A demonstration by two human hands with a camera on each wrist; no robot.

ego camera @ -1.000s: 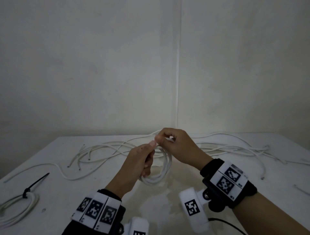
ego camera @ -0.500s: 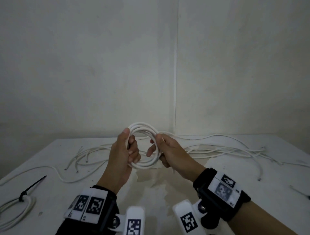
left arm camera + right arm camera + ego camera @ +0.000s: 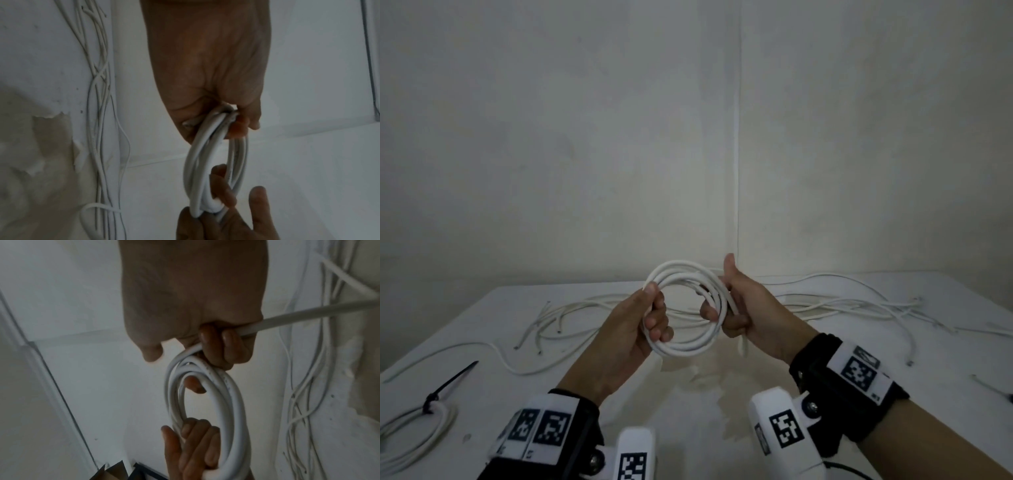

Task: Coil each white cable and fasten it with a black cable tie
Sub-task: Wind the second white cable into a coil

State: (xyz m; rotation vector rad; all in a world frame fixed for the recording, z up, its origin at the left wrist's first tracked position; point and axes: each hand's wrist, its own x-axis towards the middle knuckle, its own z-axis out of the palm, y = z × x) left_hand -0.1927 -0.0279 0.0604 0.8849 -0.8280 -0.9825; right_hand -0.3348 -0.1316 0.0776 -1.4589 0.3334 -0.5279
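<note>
Coiled cable (image 3: 685, 308) held above loose cables (image 3: 825, 301) on table (image 3: 688, 404).

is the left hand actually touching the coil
Touching. In the head view the left hand has its fingers curled round the left side of the white cable coil; the right wrist view shows the same grip.

A white table (image 3: 688, 394) stands in a dim, bare-walled corner (image 3: 738, 171).
</note>
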